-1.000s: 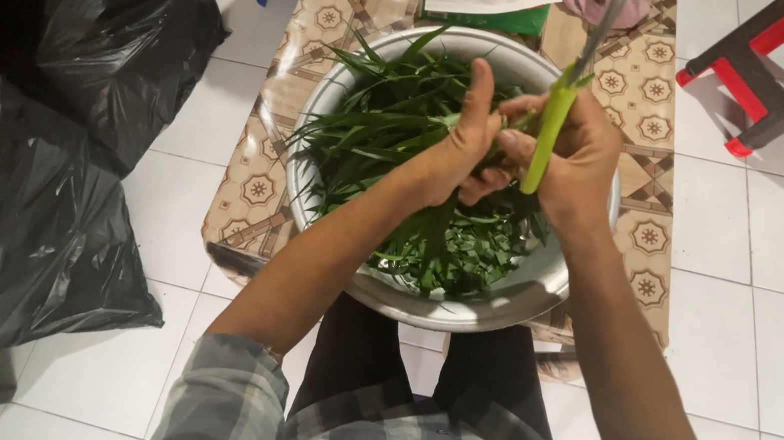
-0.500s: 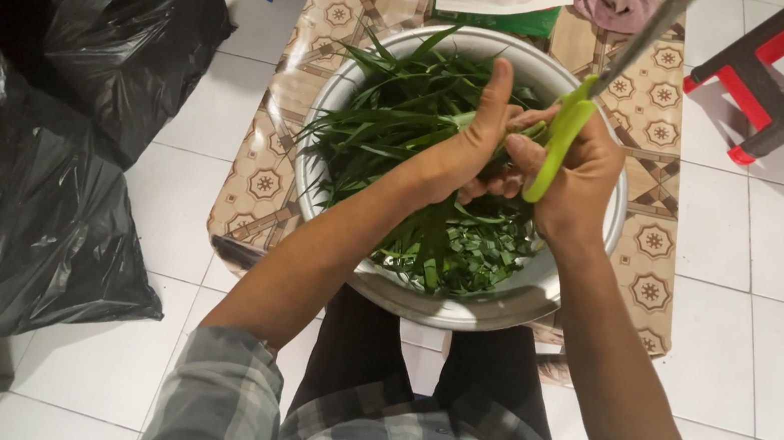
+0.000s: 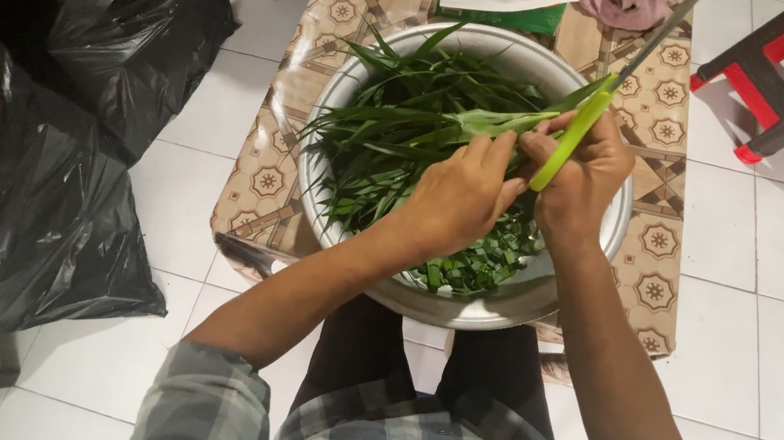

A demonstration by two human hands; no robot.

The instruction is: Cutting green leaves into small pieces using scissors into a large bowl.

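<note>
Over the metal bowl (image 3: 613,229), your left hand (image 3: 460,199) pinches a long green leaf (image 3: 501,120); your right hand (image 3: 584,180) is closed around green-handled scissors (image 3: 580,134). The leaf looks light, limp and bendy, so grip near the cut.

— How's the light?
— Even and fairly bright from overhead; the white floor tiles (image 3: 781,332) look clean, with soft shadows under the tabletop (image 3: 657,240) edges.
— Any glare?
— Sheen on the black plastic bags (image 3: 61,207) (upper left corner goes very dark). The focus is sharp, with slight wide-angle stretch at the borders.
</note>
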